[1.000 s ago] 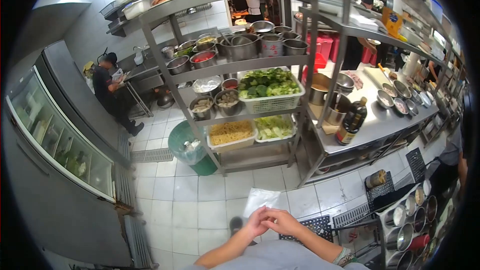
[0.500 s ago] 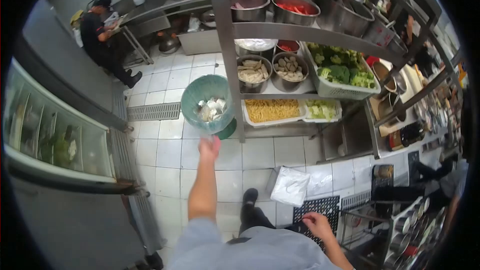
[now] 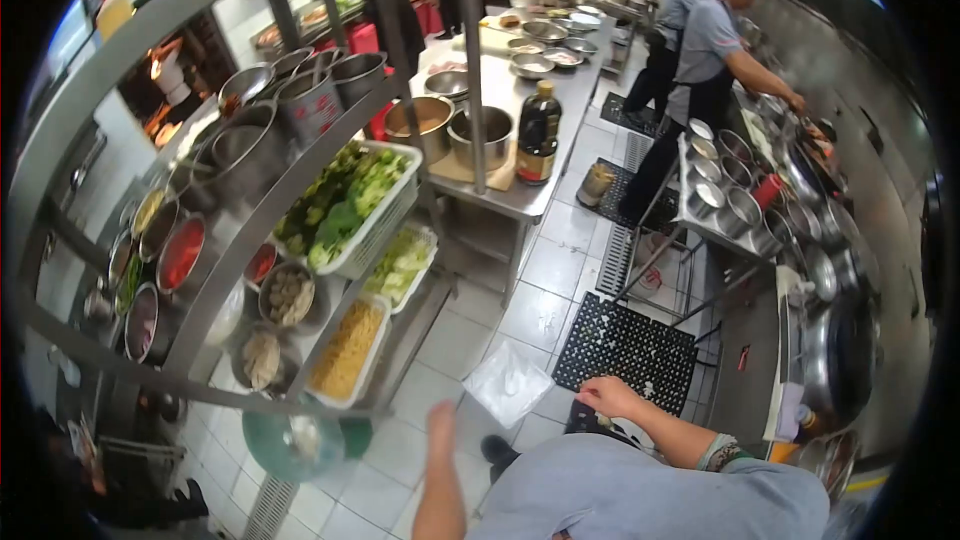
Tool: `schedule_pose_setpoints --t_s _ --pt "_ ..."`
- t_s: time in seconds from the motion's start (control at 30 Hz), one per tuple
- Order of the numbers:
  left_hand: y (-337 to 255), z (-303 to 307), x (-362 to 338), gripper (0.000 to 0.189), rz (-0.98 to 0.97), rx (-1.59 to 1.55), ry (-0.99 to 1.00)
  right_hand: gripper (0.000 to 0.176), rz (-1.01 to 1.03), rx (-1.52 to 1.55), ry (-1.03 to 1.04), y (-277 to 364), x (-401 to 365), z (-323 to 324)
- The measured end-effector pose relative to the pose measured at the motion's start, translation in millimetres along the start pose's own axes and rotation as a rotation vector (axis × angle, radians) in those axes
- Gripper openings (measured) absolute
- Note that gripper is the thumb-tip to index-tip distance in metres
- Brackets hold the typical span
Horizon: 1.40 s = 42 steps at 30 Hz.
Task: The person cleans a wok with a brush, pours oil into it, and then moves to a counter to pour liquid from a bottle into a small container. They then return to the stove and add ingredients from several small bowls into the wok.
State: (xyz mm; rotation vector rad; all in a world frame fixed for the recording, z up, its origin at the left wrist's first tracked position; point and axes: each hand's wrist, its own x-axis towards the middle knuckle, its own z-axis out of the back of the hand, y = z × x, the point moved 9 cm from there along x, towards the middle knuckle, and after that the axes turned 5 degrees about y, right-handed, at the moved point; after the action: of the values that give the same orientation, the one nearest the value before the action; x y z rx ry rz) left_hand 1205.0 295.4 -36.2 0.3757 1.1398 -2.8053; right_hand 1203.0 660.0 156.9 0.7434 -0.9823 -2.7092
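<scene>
My left hand [image 3: 441,422] is smeared by motion above the tiled floor; its fingers cannot be made out. It is between the shelf rack and a box covered in shiny plastic or foil [image 3: 508,385] on the floor. My right hand [image 3: 608,398] hangs in front of my body, fingers loosely bent and apart, with nothing seen in it. Below it lies a black perforated rubber mat [image 3: 620,345]. At the lower left stands a green bin [image 3: 262,445] with white waste inside, partly under the rack.
The steel rack [image 3: 285,205] holds a broccoli basket [image 3: 385,205], a noodle tray [image 3: 350,350] and several steel pots. A dark sauce bottle [image 3: 538,135] stands on the steel counter [image 3: 555,90]. Two people work at the stoves on the right. A pan trolley [image 3: 735,225] is nearby.
My view has swung right, from the bin and fridge toward the stove aisle. My left hand has come away from the bin. My right hand is still in front of my body.
</scene>
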Motion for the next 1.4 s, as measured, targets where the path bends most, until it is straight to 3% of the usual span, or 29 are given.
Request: schedule_pose_setpoints --t_s 0.03,0.07,0.2,0.27,0.37,0.47,0.53,0.67,0.8,0.87,0.93,1.1,1.2,1.33,1.4 --pt "-49 1 20 0.046 -0.049 -0.378 -0.037 0.028 -0.06 -0.044 -0.025 -12 -6 7" --pt "-124 20 20 0.045 0.238 -0.765 0.052 0.031 -0.116 -0.09 -0.047 -25 -13 14" --pt "-283 53 95 0.043 -0.205 -0.605 0.098 0.046 -0.195 0.001 -0.188 -69 -31 42" --pt "-362 94 111 0.041 -0.364 -0.545 0.019 0.043 -0.242 0.025 -0.184 -101 -34 46" --pt "-439 125 159 0.039 -0.463 -0.509 -0.094 0.024 -0.279 0.07 -0.277 -161 -35 56" --pt "-515 155 206 0.042 -0.546 -0.477 -0.253 0.018 -0.179 0.151 -0.273 -201 -33 76" --pt "-526 160 272 0.049 -0.516 -0.375 -0.404 0.017 -0.242 0.242 -0.226 -235 -31 91" --pt "-578 195 328 0.071 -0.587 -0.223 -0.672 0.019 -0.376 0.378 -0.191 -307 -27 99" --pt "-582 196 365 0.065 -0.449 -0.245 -0.529 0.02 -0.336 0.399 -0.127 -322 -21 131" --pt "-561 189 379 0.05 -0.455 -0.275 -0.595 0.021 -0.282 0.426 -0.104 -313 -1 154" --pt "-565 184 363 0.047 -0.484 -0.214 -0.802 0.021 -0.184 0.382 -0.081 -285 35 184" --pt "-564 169 337 0.047 -0.344 -0.17 -1.092 0.029 0.206 0.378 -0.175 -139 143 282" --pt "-583 176 323 0.044 -0.194 -0.006 -0.968 0.04 0.481 0.445 -0.277 -46 195 334" --pt "-595 189 322 0.04 -0.356 0.229 -0.927 0.056 0.61 0.399 -0.425 27 249 373" --pt "-589 188 331 0.038 -0.471 0.122 -0.808 0.065 0.624 0.315 -0.457 43 273 372"
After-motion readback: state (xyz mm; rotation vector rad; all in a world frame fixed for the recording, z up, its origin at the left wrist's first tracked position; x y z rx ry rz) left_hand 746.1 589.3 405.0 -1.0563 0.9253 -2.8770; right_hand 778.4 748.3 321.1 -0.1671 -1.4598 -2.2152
